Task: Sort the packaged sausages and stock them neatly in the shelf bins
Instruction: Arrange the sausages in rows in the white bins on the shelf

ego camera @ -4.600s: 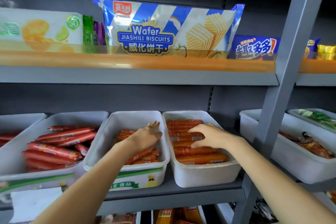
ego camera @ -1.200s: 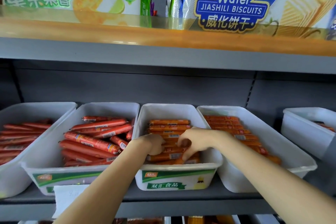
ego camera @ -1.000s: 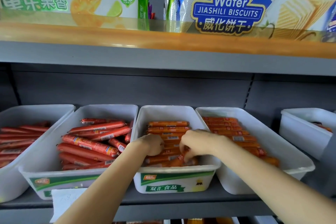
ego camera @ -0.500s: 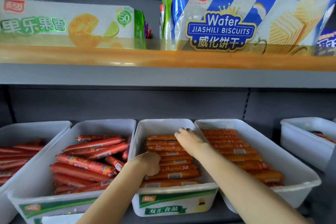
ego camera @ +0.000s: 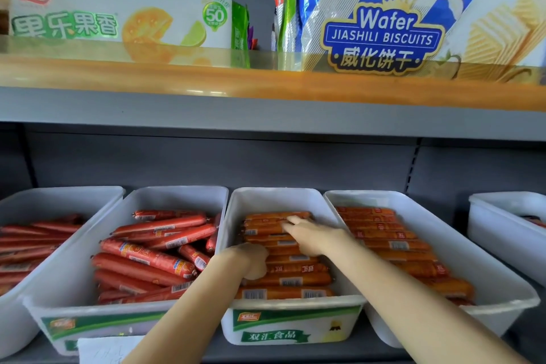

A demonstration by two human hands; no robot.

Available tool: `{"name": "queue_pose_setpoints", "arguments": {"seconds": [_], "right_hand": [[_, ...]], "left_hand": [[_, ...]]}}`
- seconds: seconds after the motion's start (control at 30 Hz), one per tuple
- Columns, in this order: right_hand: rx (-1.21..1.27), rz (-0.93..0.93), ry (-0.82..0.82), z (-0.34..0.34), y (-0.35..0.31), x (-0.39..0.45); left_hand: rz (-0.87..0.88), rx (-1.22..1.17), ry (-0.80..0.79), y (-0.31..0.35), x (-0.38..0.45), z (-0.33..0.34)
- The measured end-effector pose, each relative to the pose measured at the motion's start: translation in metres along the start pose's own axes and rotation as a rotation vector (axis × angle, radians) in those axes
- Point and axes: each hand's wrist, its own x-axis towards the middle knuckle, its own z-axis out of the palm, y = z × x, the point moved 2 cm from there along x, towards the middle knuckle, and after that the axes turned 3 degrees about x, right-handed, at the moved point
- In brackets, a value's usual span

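Now the right hand (ego camera: 310,235), having moved from the front of the middle bin (ego camera: 295,322) to its back rows, is pressing flat fingers (ego camera: 291,220) on the sausages (ego camera: 291,281) there, while the left hand (ego camera: 254,263) is staying clenched mid-bin, indicating tidying is nearly complete.

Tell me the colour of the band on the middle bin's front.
Green band on the white bin, seen in the head view.
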Motion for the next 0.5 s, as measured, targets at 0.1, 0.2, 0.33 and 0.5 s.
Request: {"name": "queue_pose_setpoints", "arguments": {"seconds": [0.1,0.2,0.33,0.5], "right_hand": [[0.147,-0.060,0.060,-0.016,-0.001,-0.016],[0.201,-0.142,-0.095,-0.027,-0.004,-0.047],[0.113,-0.178,-0.291,-0.013,-0.016,-0.071],[-0.019,-0.197,-0.147,0.001,-0.020,-0.061]], "left_hand": [[-0.007,-0.020,0.003,-0.001,0.001,0.000],[-0.009,0.007,-0.010,0.001,0.000,-0.002],[-0.016,0.032,-0.019,0.004,-0.004,-0.004],[-0.025,-0.011,0.060,0.006,-0.007,-0.007]]}}
